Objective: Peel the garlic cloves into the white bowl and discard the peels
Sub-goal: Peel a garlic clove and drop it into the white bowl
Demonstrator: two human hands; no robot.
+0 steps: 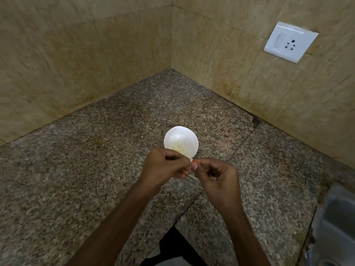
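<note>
Granite counter [96, 169] fills most of the head view. The white bowl [180, 136] stands on it toward the corner of the tiled walls, its near rim hidden behind the hands. A few pale yellowish peeled cloves [178, 149] seem to lie in its near side, so part of the job looks done; how many, I cannot tell.

The left hand [165, 167], fingers curled, pinches a garlic clove [191, 160]. The right hand [218, 176] meets it, thumb and forefinger nipping the papery peel [193, 176] that hangs from the clove, the other fingers loosely curled. This clove looks to be mid-peel.

It has yet to be stripped and dropped into the bowl, and the peels are yet to be discarded. No unpeeled stock shows. A wall socket [290, 42] sits at the upper right, a steel sink [334, 227] at the lower right.
</note>
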